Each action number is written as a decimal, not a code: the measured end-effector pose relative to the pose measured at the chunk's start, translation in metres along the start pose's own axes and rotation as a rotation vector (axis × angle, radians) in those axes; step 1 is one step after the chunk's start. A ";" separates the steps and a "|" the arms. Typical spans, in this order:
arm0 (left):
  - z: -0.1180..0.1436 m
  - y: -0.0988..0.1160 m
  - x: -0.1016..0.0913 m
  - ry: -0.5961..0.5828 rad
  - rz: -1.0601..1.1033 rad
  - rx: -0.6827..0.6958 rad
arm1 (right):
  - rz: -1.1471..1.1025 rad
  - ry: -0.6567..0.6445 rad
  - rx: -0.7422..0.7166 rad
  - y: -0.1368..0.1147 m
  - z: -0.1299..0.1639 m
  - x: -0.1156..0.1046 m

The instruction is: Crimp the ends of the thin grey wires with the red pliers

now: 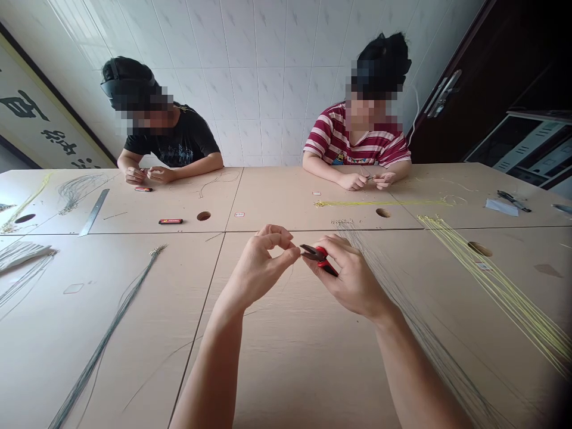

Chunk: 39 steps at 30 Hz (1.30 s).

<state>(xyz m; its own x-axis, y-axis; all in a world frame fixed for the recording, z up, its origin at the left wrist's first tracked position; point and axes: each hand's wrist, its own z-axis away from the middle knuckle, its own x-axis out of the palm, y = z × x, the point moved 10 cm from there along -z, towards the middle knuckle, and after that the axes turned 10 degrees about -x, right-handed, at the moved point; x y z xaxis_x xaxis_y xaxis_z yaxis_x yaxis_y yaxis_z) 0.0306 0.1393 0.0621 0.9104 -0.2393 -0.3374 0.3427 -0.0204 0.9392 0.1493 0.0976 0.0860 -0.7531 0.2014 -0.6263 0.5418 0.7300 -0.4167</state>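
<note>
My right hand [346, 271] is wrapped round a pair of pliers [316, 252] with red and black handles, its jaws pointing left. Thumb and forefinger of my left hand [263, 262] are pinched together right by the plier tips, on what looks like the end of a thin cord [291, 275]. A faint strand of it hangs below; the very tip is too small to make out. Beyond my right hand, a bundle of thin grey cords [379, 271] with small metal ends runs toward the table's near edge.
A dark green cord bundle [116, 322] lies at left, yellow cords [496, 292] at right. A steel ruler [95, 211] and a red lighter [170, 221] lie farther back. Two people, one in a black shirt [187, 140], one in a striped shirt [326, 134], work across the table [286, 369].
</note>
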 end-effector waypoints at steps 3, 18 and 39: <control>0.000 -0.001 0.000 -0.004 -0.003 -0.017 | 0.006 -0.004 0.006 0.000 0.000 0.000; -0.002 -0.006 0.005 -0.034 0.045 -0.041 | 0.018 -0.015 -0.018 -0.002 -0.001 0.001; -0.001 -0.005 0.002 -0.010 0.126 -0.059 | -0.040 0.072 -0.006 -0.003 0.000 -0.004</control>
<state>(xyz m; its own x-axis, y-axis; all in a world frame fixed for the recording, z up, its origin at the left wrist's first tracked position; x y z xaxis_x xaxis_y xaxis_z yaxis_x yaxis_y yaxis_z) 0.0310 0.1396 0.0570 0.9449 -0.2458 -0.2164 0.2393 0.0672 0.9686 0.1512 0.0948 0.0899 -0.7991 0.2183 -0.5601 0.5085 0.7425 -0.4361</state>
